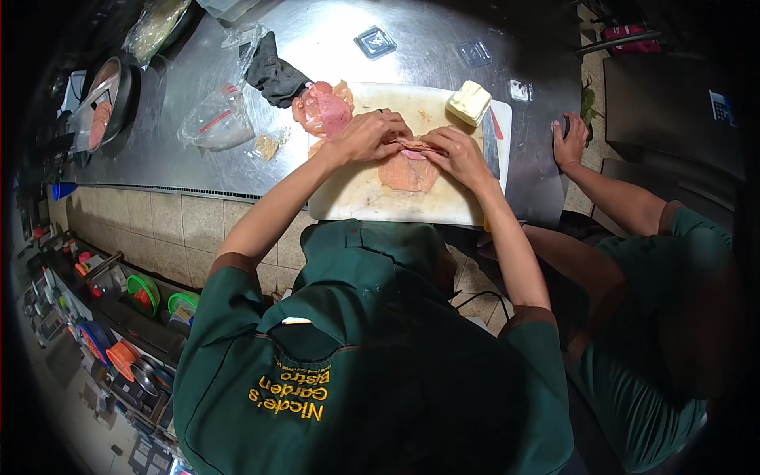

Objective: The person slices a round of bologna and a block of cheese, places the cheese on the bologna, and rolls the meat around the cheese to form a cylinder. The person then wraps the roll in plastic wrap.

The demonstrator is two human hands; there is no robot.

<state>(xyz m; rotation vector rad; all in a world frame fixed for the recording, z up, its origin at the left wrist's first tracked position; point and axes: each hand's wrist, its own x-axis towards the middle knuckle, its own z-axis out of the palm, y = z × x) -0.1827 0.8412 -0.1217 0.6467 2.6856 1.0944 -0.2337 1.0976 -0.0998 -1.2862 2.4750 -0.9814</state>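
Observation:
On a white cutting board lies a thin, flattened piece of raw meat, probably chicken. A strip of pink, ham-like slice shows near its far edge. My left hand pinches the left end of that folded far edge. At the other end, the fingers of my right hand hold the same edge from above. Beyond my right hand sits a pale yellow block, perhaps butter or cheese. A knife blade rests beside it along the board's right side. Heaped raw meat with pink slices lies past my left forearm.
Left of the board are a dark cloth, a clear plastic bag and a small crumbly brown piece. A metal bowl stands farther left. Small clear containers lie behind. A co-worker's hand touches the table's right edge.

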